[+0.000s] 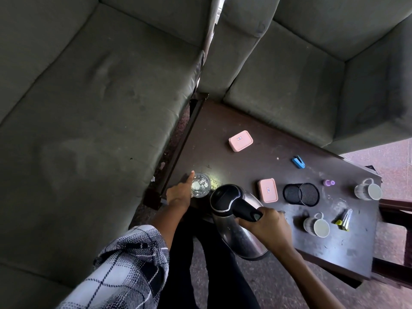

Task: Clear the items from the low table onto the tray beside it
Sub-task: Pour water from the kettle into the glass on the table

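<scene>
My right hand (265, 228) grips the black handle of a steel kettle (234, 221), held tilted over the near edge of the dark low table (234, 121). My left hand (181, 190) holds a clear glass (200, 185) at the table's left end, with one finger stretched along its rim. Spread over the table are two pink lidded boxes (240, 141) (268, 190), a blue stapler (298, 162), a black mesh pen cup (301, 194) lying on its side, a small purple item (329, 182), two mugs (367, 192) (316, 224) and a silver packet (344, 219).
A green sofa (89, 108) runs along the left and a green armchair (312, 74) stands behind the table. Dark wooden furniture (396, 210) shows at the right edge. No tray is in view. My legs are below the kettle.
</scene>
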A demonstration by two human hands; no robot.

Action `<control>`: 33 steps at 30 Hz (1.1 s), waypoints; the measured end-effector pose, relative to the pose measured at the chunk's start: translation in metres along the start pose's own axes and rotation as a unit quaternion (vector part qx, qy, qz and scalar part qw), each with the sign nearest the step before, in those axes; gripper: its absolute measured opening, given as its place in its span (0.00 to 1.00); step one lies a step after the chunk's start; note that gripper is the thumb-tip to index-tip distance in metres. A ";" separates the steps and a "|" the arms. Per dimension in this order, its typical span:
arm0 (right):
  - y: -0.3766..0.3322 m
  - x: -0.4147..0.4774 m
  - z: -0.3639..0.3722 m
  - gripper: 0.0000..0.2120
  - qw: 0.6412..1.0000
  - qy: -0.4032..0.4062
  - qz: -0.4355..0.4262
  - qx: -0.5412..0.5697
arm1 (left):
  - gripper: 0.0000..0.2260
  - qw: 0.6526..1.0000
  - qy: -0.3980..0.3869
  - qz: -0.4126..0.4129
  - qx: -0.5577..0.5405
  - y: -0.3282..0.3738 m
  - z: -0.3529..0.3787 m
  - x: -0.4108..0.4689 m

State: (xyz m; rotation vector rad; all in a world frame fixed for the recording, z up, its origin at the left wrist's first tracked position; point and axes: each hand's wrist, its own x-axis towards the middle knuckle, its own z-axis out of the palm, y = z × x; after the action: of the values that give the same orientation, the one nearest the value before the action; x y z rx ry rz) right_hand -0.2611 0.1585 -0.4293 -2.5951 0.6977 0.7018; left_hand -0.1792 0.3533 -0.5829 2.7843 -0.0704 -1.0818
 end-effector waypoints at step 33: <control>-0.006 0.001 0.001 0.23 1.000 0.003 0.006 -0.017 | 0.32 1.000 0.004 0.010 -0.014 -0.002 -0.002 -0.002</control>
State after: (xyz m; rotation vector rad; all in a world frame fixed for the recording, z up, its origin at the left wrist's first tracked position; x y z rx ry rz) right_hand -0.2576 0.1636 -0.4292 -2.6266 0.7095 0.7165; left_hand -0.1796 0.3553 -0.5805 2.7578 -0.0819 -1.0577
